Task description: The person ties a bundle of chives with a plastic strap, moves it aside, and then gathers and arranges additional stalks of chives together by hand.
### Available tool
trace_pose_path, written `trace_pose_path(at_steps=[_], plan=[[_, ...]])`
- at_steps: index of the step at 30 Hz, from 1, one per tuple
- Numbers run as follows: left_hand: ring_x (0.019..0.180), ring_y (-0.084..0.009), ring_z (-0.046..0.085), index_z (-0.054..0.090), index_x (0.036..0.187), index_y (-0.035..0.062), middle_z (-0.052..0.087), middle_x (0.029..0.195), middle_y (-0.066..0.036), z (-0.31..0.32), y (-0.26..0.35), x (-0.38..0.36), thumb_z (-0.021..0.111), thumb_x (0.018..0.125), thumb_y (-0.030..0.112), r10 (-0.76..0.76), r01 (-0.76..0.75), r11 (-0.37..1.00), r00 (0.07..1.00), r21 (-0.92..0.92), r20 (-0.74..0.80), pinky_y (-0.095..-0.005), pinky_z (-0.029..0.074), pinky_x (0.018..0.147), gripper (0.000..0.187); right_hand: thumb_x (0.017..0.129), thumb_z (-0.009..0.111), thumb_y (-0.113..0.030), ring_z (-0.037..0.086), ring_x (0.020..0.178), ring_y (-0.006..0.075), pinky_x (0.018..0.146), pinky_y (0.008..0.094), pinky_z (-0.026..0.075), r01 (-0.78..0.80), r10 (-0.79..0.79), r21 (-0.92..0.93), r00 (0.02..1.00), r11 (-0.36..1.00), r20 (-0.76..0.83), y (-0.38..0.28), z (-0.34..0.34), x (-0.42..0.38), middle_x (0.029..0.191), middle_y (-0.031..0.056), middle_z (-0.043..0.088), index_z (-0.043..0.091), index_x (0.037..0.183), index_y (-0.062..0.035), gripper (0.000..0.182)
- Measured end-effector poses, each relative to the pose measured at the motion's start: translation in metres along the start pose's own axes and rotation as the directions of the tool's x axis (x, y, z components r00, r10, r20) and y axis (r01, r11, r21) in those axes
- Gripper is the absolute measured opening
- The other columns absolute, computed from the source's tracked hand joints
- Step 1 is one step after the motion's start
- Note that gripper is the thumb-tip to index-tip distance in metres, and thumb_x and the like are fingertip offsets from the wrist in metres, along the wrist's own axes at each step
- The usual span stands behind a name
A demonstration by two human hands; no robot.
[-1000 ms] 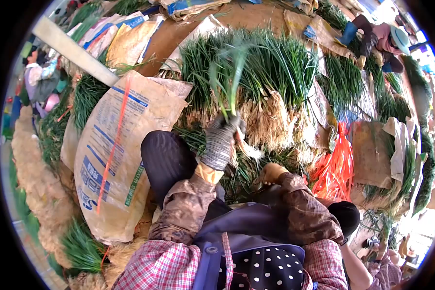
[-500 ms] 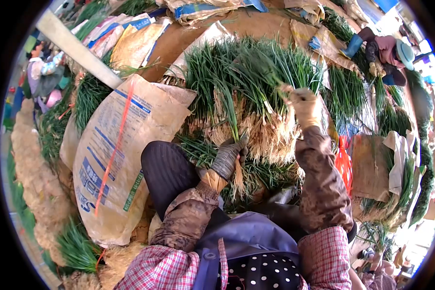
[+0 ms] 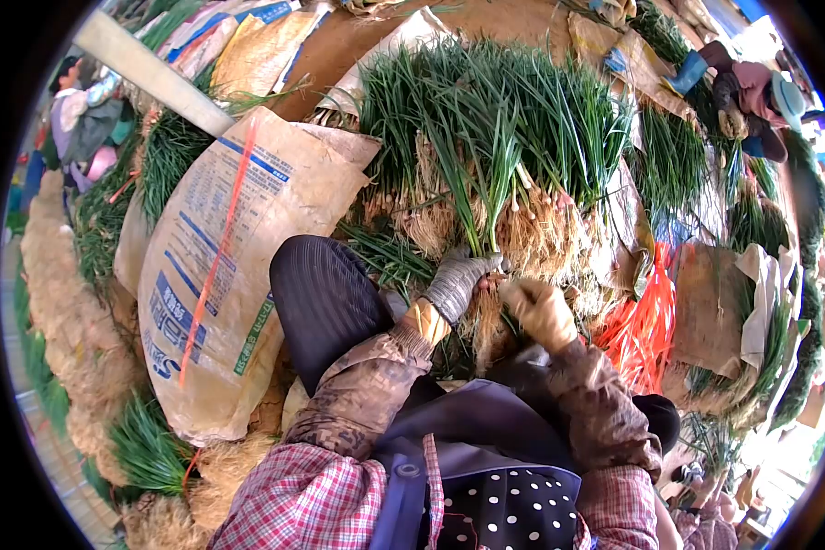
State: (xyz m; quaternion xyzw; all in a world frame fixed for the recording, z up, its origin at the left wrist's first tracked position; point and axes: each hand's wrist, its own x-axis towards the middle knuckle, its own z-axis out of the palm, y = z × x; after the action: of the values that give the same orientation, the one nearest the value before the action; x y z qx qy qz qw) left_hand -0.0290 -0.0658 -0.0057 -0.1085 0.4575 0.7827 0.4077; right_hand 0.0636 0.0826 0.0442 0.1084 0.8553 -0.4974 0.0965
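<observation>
Just in front of your lap, past the purple apron (image 3: 467, 417), your gloved left hand (image 3: 460, 286) has its fingers wrapped around the lower stems of a green bunch (image 3: 475, 229), whose leaves point away from you and whose pale roots hang below the grip. Your gloved right hand (image 3: 538, 312) is just beside those roots, its fingers bent towards them; you cannot tell from this view whether they pinch any. Left of your raised left knee (image 3: 325, 293) lies a big printed sack (image 3: 211, 284), flattened, with an orange strip (image 3: 218, 261) running across its face; what it contains, if anything, cannot be made out. Lower left, by its bottom end, is a tied bundle of greens (image 3: 151, 449). To the right of your right hand sits a heap of shiny red strips (image 3: 644, 335), and beyond it a brown sack (image 3: 709, 307) lies flat, with greens showing along its lower edge. Ahead of your hands spreads a wide pile of long-leaved plants (image 3: 559, 124), roots towards you, with a pale sack (image 3: 390, 64) showing at its upper left side. Farther off at upper left are more flat sacks (image 3: 257, 60). One person (image 3: 75, 124) is at the far left, and another person (image 3: 756, 92) in a light blue hat bends over greens at upper right.
</observation>
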Motion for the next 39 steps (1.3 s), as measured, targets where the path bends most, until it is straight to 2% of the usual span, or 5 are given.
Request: trace_pose_path(at_steps=[13, 27, 33, 35, 39], plan=[[0.063, -0.0105, 0.060, 0.059, 0.102, 0.0013, 0.066, 0.083, -0.008, -0.008, -0.017, 0.000, 0.066, 0.084, 0.010, 0.023, -0.018, 0.999, 0.994, -0.048, 0.107, -0.0193, 0.047, 0.050, 0.021, 0.085, 0.069, -0.027, 0.062, 0.064, 0.0152, 0.055, 0.0272, 0.052, -0.229, 0.365, 0.897, 0.927, 0.377, 0.083, 0.056, 0.024, 0.103, 0.079, 0.0065, 0.066, 0.063, 0.096, -0.0033, 0.027], [0.067, -0.0104, 0.063, 0.061, 0.105, 0.0052, 0.065, 0.083, -0.003, 0.009, -0.011, -0.019, 0.067, 0.082, 0.009, 0.046, -0.031, 0.969, 0.997, 0.246, -0.057, -0.0221, 0.048, 0.049, 0.025, 0.087, 0.064, -0.015, 0.063, 0.074, 0.0123, 0.063, 0.0234, 0.054, -0.390, 0.589, 0.677, 0.804, 0.624, -0.080, 0.035, 0.020, 0.083, 0.091, 0.0079, 0.068, 0.061, 0.109, 0.0006, 0.027], [0.061, -0.0108, 0.059, 0.060, 0.103, 0.0016, 0.065, 0.076, -0.003, 0.005, -0.012, -0.018, 0.067, 0.080, 0.006, 0.136, -0.062, 0.885, 0.983, 0.461, -0.128, -0.0252, 0.049, 0.051, 0.024, 0.086, 0.061, -0.009, 0.063, 0.072, 0.0164, 0.069, 0.0292, 0.055, -0.415, 0.436, -0.277, 0.900, 0.867, 0.017, 0.089, 0.036, 0.061, 0.093, 0.0116, 0.068, 0.066, 0.100, -0.0047, 0.015], [0.060, -0.0132, 0.059, 0.060, 0.102, -0.0012, 0.065, 0.077, -0.006, -0.001, -0.015, -0.016, 0.066, 0.080, 0.007, 0.144, -0.045, 0.858, 0.977, 0.512, -0.155, -0.0276, 0.050, 0.054, 0.024, 0.085, 0.062, -0.008, 0.062, 0.061, 0.0147, 0.057, 0.0273, 0.054, -0.325, 0.471, 0.579, 0.874, 0.747, -0.117, 0.108, 0.050, 0.051, 0.082, 0.0089, 0.069, 0.066, 0.094, -0.0050, 0.011], [0.065, -0.0166, 0.062, 0.060, 0.106, 0.0000, 0.067, 0.080, -0.010, -0.004, -0.019, -0.011, 0.065, 0.080, 0.007, 0.266, -0.060, 0.672, 0.950, 0.738, -0.164, -0.0309, 0.051, 0.061, 0.027, 0.083, 0.065, -0.006, 0.060, 0.067, 0.0110, 0.057, 0.0233, 0.052, 0.062, 0.019, 0.832, 0.996, 0.551, -0.087, 0.053, 0.018, 0.042, 0.092, 0.0087, 0.066, 0.063, 0.106, -0.0043, 0.024]])
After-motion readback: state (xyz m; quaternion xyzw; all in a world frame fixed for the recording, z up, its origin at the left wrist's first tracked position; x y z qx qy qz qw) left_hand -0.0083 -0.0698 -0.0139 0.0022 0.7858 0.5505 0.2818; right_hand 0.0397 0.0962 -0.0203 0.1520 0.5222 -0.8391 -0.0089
